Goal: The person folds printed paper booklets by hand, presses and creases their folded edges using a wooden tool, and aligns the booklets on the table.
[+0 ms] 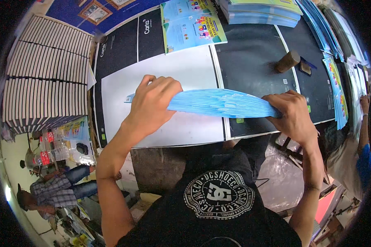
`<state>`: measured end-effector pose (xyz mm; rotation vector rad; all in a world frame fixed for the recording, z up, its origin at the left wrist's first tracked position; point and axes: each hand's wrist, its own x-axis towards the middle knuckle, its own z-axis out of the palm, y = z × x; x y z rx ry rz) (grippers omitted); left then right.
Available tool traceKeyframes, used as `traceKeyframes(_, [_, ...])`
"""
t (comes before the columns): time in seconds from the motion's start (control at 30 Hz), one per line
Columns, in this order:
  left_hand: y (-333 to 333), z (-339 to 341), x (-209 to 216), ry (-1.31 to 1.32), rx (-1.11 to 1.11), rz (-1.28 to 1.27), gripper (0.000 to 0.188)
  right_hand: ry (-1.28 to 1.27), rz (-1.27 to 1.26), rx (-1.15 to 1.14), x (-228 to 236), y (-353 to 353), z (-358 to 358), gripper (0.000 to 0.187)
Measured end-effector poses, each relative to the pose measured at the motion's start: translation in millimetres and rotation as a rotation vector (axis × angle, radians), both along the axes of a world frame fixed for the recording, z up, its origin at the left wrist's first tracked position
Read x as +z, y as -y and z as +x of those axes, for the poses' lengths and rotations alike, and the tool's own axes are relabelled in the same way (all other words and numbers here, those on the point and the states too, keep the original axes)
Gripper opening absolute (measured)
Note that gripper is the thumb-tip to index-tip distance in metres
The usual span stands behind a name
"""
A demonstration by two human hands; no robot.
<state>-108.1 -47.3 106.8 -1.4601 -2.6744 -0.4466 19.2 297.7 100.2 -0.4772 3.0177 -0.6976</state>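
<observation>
Between my two hands a thick stack of light blue printed sheets (222,103) is held edge-up and bowed, its middle fanned into many thin layers. My left hand (154,99) is closed round the stack's left end, where a small corner of it pokes out past the fingers. At the right end my right hand (290,110) grips the stack, fingers over the top. Beneath it lie a large white sheet (156,70) and black boards (251,61) on the table. The undersides of both hands are hidden.
Colourful printed sheets (191,26) lie at the back, beside a tall pile of them (261,16). A brown cylinder (287,61) and a small dark-edged block (307,66) sit to the right. Bound books (47,74) are stacked at left. Other people (55,189) are nearby.
</observation>
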Motion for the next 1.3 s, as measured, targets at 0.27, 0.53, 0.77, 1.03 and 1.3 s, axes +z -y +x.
traceKeyframes(0.27, [11,-5,-10,-0.059,-0.015,0.000,0.030,-0.041,0.140,0.055,-11,1,-18,0.046])
traceKeyframes(0.53, [9,-19,-60,-0.542,0.513,0.391,0.095,-0.427,0.154,-0.163,-34,51,-39,0.029])
traceKeyframes(0.77, [0,114,-116,1.830,0.492,1.598,0.063,-0.254,0.366,-0.050,-51,127,-5,0.013])
traceKeyframes(1.03, [-4,77,-90,1.262,0.883,1.091,0.041,-0.082,0.176,0.310,-47,187,35,0.078])
traceKeyframes(1.3, [31,42,33,0.456,0.299,0.275,0.053,-0.463,0.009,0.074,36,134,8,0.088])
